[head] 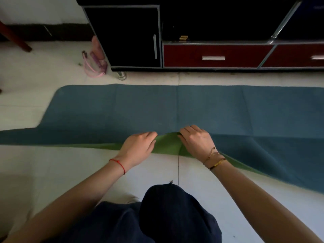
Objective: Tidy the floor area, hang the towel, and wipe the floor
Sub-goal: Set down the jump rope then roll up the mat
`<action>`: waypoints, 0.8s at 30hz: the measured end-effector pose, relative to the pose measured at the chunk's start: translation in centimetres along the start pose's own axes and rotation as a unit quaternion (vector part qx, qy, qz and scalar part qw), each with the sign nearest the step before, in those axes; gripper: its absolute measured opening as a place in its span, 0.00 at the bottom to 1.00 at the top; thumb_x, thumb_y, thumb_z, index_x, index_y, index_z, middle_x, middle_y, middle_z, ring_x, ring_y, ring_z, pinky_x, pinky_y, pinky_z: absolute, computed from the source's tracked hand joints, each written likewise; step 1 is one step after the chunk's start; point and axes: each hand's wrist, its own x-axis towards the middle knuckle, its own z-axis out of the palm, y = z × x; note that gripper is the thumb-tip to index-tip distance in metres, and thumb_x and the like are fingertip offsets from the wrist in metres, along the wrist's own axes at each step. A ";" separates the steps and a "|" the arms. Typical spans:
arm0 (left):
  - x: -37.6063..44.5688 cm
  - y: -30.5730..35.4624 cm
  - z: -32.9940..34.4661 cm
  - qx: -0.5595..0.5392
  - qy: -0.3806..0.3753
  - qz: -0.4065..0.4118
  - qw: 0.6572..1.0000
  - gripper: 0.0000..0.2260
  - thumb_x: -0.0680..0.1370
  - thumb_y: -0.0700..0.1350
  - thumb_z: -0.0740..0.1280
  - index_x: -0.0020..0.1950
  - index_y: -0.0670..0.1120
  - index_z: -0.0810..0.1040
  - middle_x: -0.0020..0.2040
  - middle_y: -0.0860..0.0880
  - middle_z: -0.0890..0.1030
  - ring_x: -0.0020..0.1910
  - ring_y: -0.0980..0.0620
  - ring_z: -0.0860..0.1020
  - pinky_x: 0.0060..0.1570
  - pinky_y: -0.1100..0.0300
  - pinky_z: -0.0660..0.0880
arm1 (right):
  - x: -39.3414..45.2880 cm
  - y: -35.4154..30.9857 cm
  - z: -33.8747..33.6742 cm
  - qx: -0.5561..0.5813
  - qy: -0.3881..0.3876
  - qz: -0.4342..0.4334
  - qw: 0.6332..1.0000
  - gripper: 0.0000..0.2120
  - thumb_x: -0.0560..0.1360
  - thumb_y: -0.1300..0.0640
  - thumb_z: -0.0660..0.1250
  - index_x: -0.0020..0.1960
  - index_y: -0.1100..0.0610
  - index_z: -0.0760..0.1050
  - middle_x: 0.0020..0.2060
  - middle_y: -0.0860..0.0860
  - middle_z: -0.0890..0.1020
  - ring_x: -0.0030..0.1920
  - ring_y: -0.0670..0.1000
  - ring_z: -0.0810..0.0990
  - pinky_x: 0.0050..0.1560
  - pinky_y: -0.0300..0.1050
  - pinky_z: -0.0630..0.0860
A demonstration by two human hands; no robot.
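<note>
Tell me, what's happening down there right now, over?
Left hand and right hand both gripping near edge of blue mat, green underside lifted. Pink skipping rope lying by cabinet, apart from mat. Over.

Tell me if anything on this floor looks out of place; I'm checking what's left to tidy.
A pink skipping rope lies loose on the floor beside the cabinet. The mat sits askew, its near edge lifted by both hands, left hand and right hand, showing green.
</note>
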 end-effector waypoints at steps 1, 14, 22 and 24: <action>1.0 -0.3 -1.0 0.005 0.008 -0.001 1.000 0.06 0.79 0.44 0.61 0.52 0.45 0.76 0.40 0.49 0.81 0.34 0.47 0.79 0.30 0.55 0.75 | 1.1 0.2 -0.6 -0.011 0.004 0.006 1.000 0.05 0.73 0.57 0.71 0.40 0.57 0.77 0.31 0.51 0.80 0.31 0.54 0.77 0.28 0.43 0.72; 12.3 -7.0 -3.4 0.095 0.073 -0.042 0.992 0.30 0.78 0.46 0.63 0.78 0.44 0.56 0.76 0.44 0.63 0.75 0.46 0.61 0.73 0.43 0.57 | 16.2 4.4 1.1 -0.126 0.044 0.084 0.988 0.05 0.72 0.60 0.71 0.42 0.60 0.77 0.35 0.55 0.82 0.38 0.57 0.80 0.51 0.52 0.76; 13.7 -10.4 3.4 0.106 -0.012 -0.057 0.993 0.38 0.79 0.54 0.60 0.79 0.45 0.40 0.79 0.45 0.39 0.78 0.44 0.40 0.73 0.36 0.47 | 20.4 8.2 6.2 -0.068 -0.058 0.108 0.990 0.26 0.76 0.51 0.65 0.71 0.59 0.66 0.67 0.57 0.72 0.70 0.59 0.68 0.72 0.62 0.59; 13.4 -11.1 5.6 0.099 -0.052 -0.065 0.992 0.36 0.80 0.55 0.57 0.79 0.45 0.39 0.79 0.46 0.38 0.78 0.45 0.39 0.74 0.37 0.44 | 19.6 8.1 7.8 -0.039 -0.108 0.106 0.988 0.31 0.77 0.50 0.63 0.76 0.56 0.57 0.73 0.55 0.64 0.75 0.58 0.59 0.73 0.62 0.55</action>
